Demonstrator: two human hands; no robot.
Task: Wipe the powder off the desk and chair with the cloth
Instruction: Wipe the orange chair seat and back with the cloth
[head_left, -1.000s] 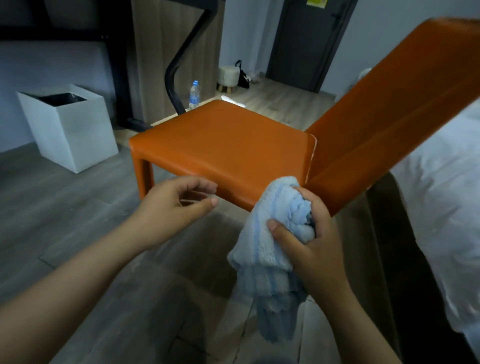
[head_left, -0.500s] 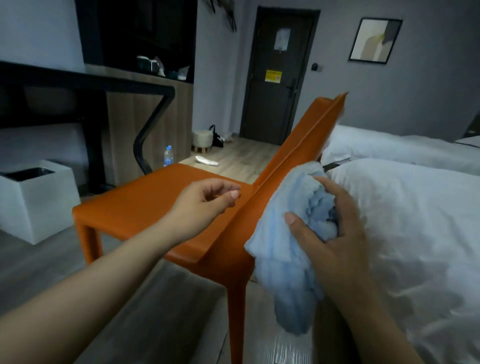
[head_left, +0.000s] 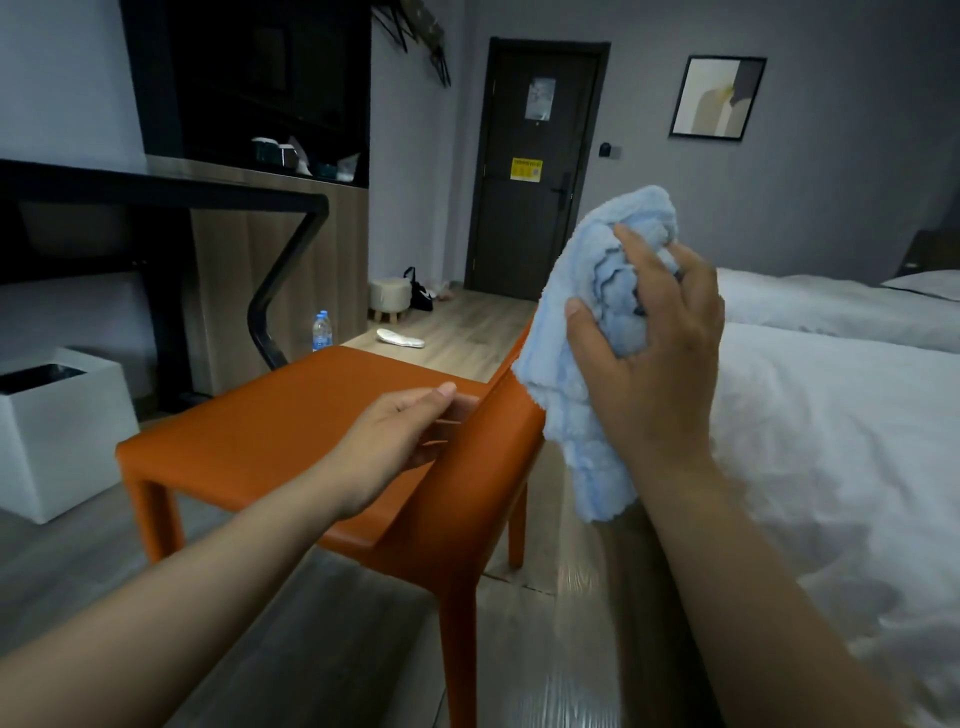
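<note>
The orange chair (head_left: 291, 415) stands in front of me, seat to the left and its backrest seen nearly edge-on. My left hand (head_left: 395, 441) reaches over the seat with its fingers stretched out, their tips touching the front face of the backrest. A bunched light blue cloth (head_left: 571, 384) is gripped in my right hand (head_left: 649, 353), raised at the upper part of the backrest, which it hides; loose folds hang down behind the chair. The black desk (head_left: 156, 187) runs along the left wall. I can make out no powder on chair or desk.
A white square bin (head_left: 62, 431) sits on the floor left of the chair. A white bed (head_left: 841, 467) lies close on the right. Beyond the chair are a water bottle (head_left: 322, 330), a slipper (head_left: 400, 338) and a small stool (head_left: 389, 296) before the dark door.
My right hand has lifted the cloth from the seat's rear corner up along the backrest. My left hand has uncurled and reached to the backrest. The camera has tilted up.
</note>
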